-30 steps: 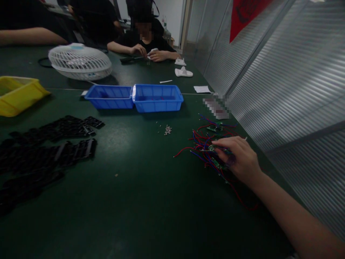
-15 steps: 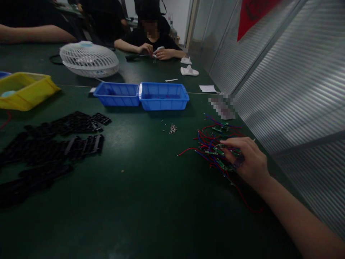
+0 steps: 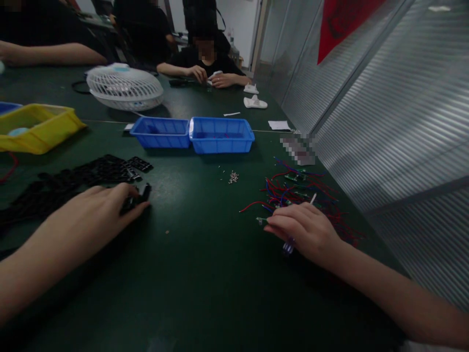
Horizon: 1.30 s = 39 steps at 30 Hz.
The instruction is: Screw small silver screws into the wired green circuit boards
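My left hand [image 3: 98, 210] reaches over the black plastic parts [image 3: 106, 168] on the left, its thumb and fingers closed round one black part [image 3: 146, 191]. At the right, my right hand [image 3: 308, 230] pinches a small green circuit board [image 3: 261, 220] between thumb and fingertips. A slim tool with a see-through purple end [image 3: 288, 246] is also tucked in that hand; a pale tip shows above the knuckles. Just behind the hand lies a heap of circuit boards with red and blue wires [image 3: 282, 188].
Small screws [image 3: 233, 177] lie mid-table, before two blue bins [image 3: 222, 144]. A yellow bin [image 3: 44, 134] stands at left, a white fan [image 3: 124, 88] behind. Across the table [image 3: 205, 274] a co-worker's hands [image 3: 223, 79] hold a white part. A ribbed partition [image 3: 399, 112] borders the right.
My left hand has come into view and onto the black parts. My right hand has drawn back from the wire heap toward the left and nearer, with a circuit board in its fingers.
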### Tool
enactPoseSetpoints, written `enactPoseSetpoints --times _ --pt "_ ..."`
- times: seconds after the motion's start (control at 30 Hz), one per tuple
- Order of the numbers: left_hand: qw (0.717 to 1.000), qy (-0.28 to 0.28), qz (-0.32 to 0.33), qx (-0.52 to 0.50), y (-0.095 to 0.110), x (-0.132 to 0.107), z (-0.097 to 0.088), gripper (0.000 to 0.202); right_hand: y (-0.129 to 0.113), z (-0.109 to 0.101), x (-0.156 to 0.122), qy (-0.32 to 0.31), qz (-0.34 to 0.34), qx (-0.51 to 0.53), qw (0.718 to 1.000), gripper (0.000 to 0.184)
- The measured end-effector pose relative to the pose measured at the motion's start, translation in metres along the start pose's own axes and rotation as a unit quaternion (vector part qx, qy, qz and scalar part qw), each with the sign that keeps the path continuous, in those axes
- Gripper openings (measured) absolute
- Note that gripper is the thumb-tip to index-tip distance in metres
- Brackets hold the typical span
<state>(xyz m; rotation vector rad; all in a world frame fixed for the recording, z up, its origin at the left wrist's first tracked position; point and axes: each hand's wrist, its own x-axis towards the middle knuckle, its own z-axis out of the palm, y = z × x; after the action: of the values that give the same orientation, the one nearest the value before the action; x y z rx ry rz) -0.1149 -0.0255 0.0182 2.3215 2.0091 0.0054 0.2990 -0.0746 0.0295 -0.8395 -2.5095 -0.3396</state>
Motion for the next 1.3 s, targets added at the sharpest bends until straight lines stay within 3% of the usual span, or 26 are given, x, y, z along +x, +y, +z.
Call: enactPoseSetpoints --times 0.13,0.27,0.4,0.5,0.63,0.8,0.9,1.0,1.3 --pt "0.997 -0.040 0.050 0.038 0.029 0.007 -0.006 0.036 -0.008 -0.008 0.011 -0.088 0.061 0.100 0.989 0.015" --pt "0.990 -0.079 0.097 -0.073 0.052 0.009 -0.004 0.035 -0.012 -0.014 0.025 -0.170 0.159 0.261 0.937 0.020" --pt "0.974 -0.095 0.148 -0.146 0.080 0.008 0.009 0.035 -0.013 -0.012 0.047 -0.231 0.157 0.315 0.907 0.041" --pt "0.966 -0.078 0.162 -0.184 0.098 0.007 0.015 0.033 -0.013 -0.001 0.065 -0.242 0.117 0.309 0.912 0.033" --pt "0.965 -0.035 0.152 -0.210 0.103 0.006 0.019 0.026 -0.010 0.030 0.076 -0.226 0.064 0.267 0.935 0.023" --pt "0.964 -0.022 0.142 -0.224 0.098 0.002 0.026 0.032 0.003 0.063 0.077 -0.142 0.057 0.229 0.961 0.017" --pt "0.965 -0.008 0.143 -0.219 0.098 0.001 0.029 0.041 0.007 0.067 0.074 -0.117 0.047 0.195 0.973 0.015" --pt "0.961 0.001 0.174 -0.216 0.099 0.003 0.032 0.034 0.005 0.066 0.070 -0.117 0.023 0.146 0.982 0.014" --pt "0.961 -0.028 0.164 -0.222 0.099 -0.004 0.036 0.032 0.006 0.069 0.070 -0.125 0.003 0.113 0.986 0.014"
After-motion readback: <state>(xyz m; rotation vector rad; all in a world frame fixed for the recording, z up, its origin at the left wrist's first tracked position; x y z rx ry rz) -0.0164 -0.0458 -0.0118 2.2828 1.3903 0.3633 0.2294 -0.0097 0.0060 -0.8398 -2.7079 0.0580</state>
